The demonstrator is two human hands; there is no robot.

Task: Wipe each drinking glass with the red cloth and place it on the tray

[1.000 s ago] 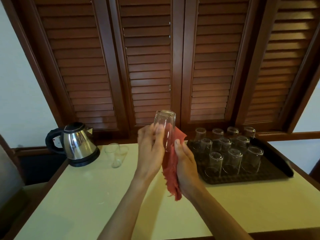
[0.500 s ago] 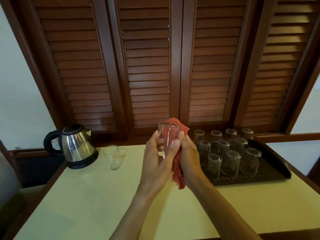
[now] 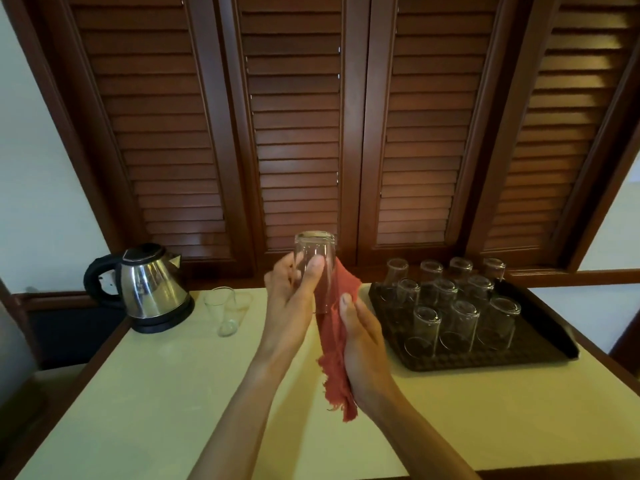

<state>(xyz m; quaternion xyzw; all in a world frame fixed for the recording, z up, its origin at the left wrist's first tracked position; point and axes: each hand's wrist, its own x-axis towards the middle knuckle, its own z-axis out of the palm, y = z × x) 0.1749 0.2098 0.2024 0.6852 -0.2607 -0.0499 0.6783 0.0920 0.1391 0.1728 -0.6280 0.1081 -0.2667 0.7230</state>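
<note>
My left hand (image 3: 292,306) grips a clear drinking glass (image 3: 315,252), held upside down above the table's middle. My right hand (image 3: 362,344) holds the red cloth (image 3: 334,355) against the glass's right side, and the cloth's frayed end hangs down below my palm. At the right, a dark tray (image 3: 540,351) carries several glasses standing upside down in rows. One more glass (image 3: 221,310) stands upright on the table left of my hands.
A steel electric kettle (image 3: 149,289) on a black base stands at the table's back left. The pale yellow table (image 3: 156,403) has a wooden edge. Brown louvred shutters (image 3: 294,133) fill the wall behind.
The glass has risen higher out of the cloth, with its base showing above my fingers. My right hand has slid down, and more cloth hangs below it.
</note>
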